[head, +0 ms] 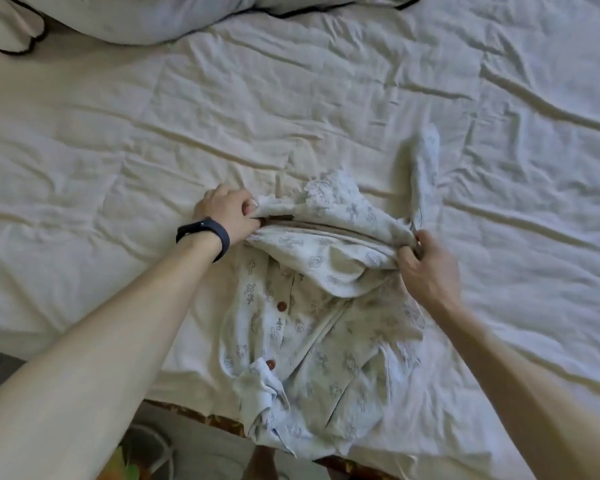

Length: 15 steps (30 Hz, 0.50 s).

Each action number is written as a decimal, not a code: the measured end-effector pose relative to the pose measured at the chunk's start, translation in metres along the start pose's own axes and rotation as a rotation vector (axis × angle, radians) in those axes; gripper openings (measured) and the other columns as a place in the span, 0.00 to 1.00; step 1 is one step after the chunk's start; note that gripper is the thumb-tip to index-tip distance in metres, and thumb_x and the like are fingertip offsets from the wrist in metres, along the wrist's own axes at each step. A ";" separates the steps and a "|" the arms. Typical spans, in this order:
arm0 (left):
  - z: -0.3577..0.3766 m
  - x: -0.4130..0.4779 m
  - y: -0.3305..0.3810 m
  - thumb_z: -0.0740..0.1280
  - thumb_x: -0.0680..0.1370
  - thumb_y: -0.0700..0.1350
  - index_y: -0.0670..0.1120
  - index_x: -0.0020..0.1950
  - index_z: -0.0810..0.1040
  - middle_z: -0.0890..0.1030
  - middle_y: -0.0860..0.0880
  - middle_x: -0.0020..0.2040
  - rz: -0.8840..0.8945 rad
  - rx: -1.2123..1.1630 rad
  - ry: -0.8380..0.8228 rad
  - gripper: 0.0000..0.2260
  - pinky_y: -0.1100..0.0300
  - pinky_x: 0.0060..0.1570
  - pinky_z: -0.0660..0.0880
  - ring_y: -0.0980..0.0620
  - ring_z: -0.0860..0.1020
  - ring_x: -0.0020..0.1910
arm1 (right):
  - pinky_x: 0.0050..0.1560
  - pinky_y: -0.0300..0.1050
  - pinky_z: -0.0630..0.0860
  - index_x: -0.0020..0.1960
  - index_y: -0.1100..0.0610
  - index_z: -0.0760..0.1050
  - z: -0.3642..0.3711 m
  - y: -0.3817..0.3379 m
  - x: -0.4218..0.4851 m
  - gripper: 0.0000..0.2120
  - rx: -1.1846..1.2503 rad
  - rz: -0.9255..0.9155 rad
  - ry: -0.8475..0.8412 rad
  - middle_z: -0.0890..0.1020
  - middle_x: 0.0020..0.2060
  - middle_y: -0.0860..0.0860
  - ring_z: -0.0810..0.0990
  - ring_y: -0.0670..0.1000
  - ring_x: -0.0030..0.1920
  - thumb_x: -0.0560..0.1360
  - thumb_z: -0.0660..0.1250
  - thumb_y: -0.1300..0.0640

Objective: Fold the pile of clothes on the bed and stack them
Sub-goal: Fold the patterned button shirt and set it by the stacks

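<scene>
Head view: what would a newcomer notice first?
The pale printed shirt with reddish-brown buttons draws the eye first, lying crumpled on the wrinkled cream sheet near its front edge. The left hand, with a dark wristband, and the right hand grip the two ends of a stretched fold across the shirt's far part.

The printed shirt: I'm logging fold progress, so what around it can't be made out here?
- Head view: the middle of the shirt is hidden under the flap that the left hand and right hand grip.
- Head view: the raised strip of fabric is motion-blurred; sleeve or not, unclear.
- Head view: both hands' fingertips are buried in cloth.
- Head view: the pale bedding at the top is cut by the frame edge.
</scene>
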<state>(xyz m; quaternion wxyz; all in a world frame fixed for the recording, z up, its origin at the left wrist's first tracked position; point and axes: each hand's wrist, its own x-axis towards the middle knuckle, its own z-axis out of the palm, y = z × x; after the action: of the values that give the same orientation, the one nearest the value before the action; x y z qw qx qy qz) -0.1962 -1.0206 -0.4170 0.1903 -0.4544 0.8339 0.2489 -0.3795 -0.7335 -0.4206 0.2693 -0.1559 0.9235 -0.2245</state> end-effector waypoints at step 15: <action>0.013 -0.136 0.048 0.74 0.74 0.56 0.53 0.41 0.80 0.82 0.60 0.43 0.138 -0.487 0.062 0.08 0.77 0.40 0.67 0.68 0.77 0.45 | 0.47 0.51 0.76 0.73 0.52 0.67 -0.006 -0.068 -0.038 0.42 -0.216 -0.004 -0.238 0.79 0.57 0.55 0.80 0.57 0.55 0.72 0.57 0.23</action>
<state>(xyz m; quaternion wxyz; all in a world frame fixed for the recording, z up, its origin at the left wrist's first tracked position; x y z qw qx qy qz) -0.1657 -0.9006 -0.3423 0.0319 -0.4364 0.7838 0.4408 -0.3409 -0.7733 -0.3655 0.3580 -0.2114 0.9035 -0.1043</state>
